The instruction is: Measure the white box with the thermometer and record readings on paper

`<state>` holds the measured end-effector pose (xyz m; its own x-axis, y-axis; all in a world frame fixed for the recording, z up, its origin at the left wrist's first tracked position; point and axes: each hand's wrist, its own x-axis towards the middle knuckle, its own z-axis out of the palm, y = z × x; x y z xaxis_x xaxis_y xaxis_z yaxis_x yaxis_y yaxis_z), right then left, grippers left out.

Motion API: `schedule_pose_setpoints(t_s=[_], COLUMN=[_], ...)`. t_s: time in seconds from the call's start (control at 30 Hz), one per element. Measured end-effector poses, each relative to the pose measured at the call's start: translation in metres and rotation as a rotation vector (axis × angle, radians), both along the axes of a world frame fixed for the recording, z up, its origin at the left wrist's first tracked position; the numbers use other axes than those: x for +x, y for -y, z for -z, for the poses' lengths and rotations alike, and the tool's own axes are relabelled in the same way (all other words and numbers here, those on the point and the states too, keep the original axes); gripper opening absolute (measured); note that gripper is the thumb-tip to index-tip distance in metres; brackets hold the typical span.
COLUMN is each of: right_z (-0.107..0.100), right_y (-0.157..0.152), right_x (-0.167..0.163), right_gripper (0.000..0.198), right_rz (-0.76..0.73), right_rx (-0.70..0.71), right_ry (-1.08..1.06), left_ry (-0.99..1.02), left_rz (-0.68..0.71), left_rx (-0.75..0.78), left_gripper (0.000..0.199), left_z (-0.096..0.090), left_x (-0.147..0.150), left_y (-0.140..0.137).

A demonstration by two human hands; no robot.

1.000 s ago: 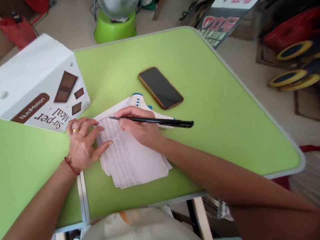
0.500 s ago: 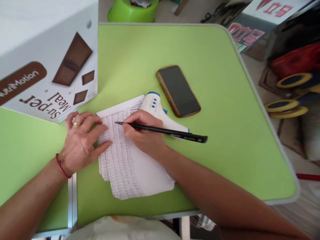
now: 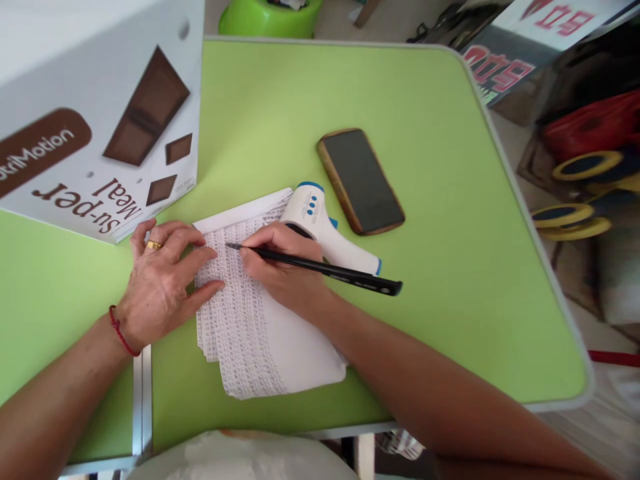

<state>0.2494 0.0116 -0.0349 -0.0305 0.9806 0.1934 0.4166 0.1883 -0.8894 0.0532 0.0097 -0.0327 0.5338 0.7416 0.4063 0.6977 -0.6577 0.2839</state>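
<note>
My right hand (image 3: 285, 263) is closed around a black pen (image 3: 345, 272), its tip at the written part of a paper pad (image 3: 305, 353). Dense rows of handwriting cover the left part of the top sheet; its right part is blank. My left hand (image 3: 167, 277) rests with fingers apart, fingertips and thumb on the pad's left edge. It wears a gold ring and a red string bracelet. Beyond my right hand lies a white and blue infrared thermometer (image 3: 345, 248), partly covered by that hand.
A smartphone (image 3: 363, 181) in a brown case lies beyond the thermometer. A large white box (image 3: 95, 153) with chocolate pictures stands at the left on the green table (image 3: 450, 220). A green stool (image 3: 270, 19) is past the far edge; boxes and bags lie right.
The pen's tip has shifted slightly left on the page, and its back end has swung left and toward me. My left hand stays in place. The view has shifted slightly.
</note>
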Motion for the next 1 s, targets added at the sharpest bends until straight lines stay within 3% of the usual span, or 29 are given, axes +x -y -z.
schedule_pose_setpoints(t_s=[0.33, 1.0], right_z=[-0.0016, -0.0019], right_y=[0.0008, 0.0003], right_x=[-0.0019, -0.0002], right_gripper=[0.009, 0.007], right_rz=[-0.006, -0.022], right_rx=[-0.021, -0.042], right_ry=[0.025, 0.031], left_ry=[0.081, 0.043], left_rz=[-0.017, -0.006], left_rx=[-0.102, -0.073], left_gripper=[0.021, 0.022], left_z=[0.0, 0.0011], left_x=[0.0006, -0.0008], left_y=[0.0004, -0.0007])
